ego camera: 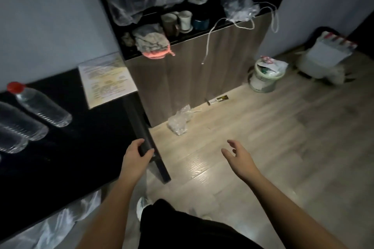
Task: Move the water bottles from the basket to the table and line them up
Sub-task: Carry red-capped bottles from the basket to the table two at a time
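Dim wood-plank flooring (273, 137) and a black table (70, 157) fill the view; at the table's near corner the left hand (135, 159) curls around the dark edge, gripping it, while the right hand (239, 157) hangs over the floor with fingers spread and empty. Out on the tabletop, well left of the hands, clear water bottles lie side by side, the farthest one with a red cap (40, 105), a second (20, 123) just beside it, and a laminated sheet (107, 79) rests at the far corner
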Available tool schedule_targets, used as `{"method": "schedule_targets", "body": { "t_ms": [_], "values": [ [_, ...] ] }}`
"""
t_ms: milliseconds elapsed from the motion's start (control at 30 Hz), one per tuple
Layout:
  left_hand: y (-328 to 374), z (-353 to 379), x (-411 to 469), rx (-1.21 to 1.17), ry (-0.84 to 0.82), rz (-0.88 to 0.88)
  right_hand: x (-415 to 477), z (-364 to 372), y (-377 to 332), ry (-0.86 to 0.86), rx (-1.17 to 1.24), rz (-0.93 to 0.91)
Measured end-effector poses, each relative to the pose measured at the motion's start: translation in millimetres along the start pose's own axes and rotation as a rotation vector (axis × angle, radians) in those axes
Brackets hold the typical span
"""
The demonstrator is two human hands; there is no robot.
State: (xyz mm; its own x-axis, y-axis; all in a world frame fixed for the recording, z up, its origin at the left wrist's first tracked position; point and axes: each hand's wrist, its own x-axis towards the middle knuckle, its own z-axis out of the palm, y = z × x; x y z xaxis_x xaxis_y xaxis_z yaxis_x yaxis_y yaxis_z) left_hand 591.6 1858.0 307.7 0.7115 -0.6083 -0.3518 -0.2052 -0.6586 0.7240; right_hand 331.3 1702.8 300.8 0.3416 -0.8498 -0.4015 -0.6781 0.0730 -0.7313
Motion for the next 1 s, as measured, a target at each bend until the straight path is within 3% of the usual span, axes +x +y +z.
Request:
{"method": "schedule_targets", "body": {
  "t_ms": [333,600,1000],
  "values": [
    [136.8,121.5,41.1,0.127,-0.158,0.227,23.5,-112.6,78.6,0.232,0.196,0.194],
    [212.0,227.8,106.7,0.155,-0.341,0.244,105.8,-200.6,112.0,0.361,0.256,0.308],
    [426.6,363.2,215.8,0.208,-0.523,0.484,223.9,-343.8,133.6,0.604,0.431,0.448]
  ]
}}
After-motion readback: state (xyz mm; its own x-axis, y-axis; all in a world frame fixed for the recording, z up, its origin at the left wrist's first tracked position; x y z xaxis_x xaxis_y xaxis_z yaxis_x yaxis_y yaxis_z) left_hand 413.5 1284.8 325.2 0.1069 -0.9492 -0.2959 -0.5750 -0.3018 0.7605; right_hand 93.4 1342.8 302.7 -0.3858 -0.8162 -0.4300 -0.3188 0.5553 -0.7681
